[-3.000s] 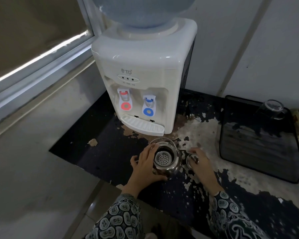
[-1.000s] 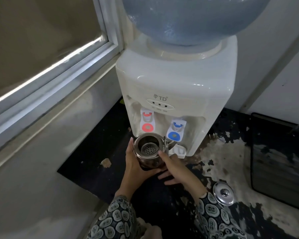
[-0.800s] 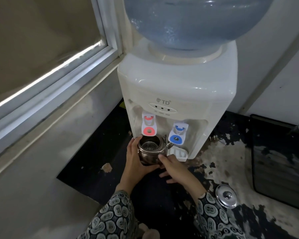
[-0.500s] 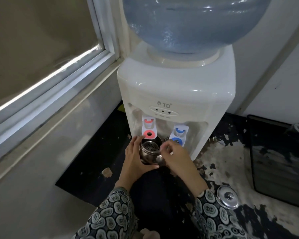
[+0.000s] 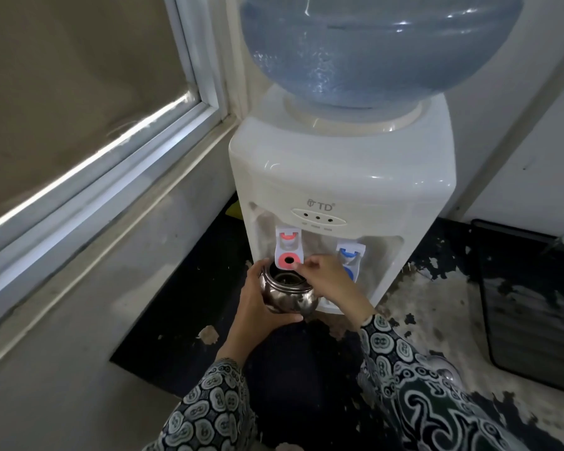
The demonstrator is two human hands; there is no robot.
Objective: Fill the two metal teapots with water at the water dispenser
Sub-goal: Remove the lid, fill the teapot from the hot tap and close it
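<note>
The left hand (image 5: 258,307) grips the teapot (image 5: 287,296) under the red tap (image 5: 288,252). The right hand (image 5: 329,281) fingers press the tap; keep the pot steady.

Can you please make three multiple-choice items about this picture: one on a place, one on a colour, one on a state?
1. Where is the teapot?
A. Under the red tap
B. On the window sill
C. On top of the water bottle

2. What colour is the tap to the right of the red one?
A. Green
B. Blue
C. Yellow

3. What is the state of the teapot's top?
A. Shut with a lid
B. Open, no lid on it
C. Covered with a cloth

Answers: 1 A, the left hand holds the pot just below the red tap, and the right hand reaches to that tap. 2 B, the blue tap shows beside it. 3 B, the pot's mouth is open.
</note>
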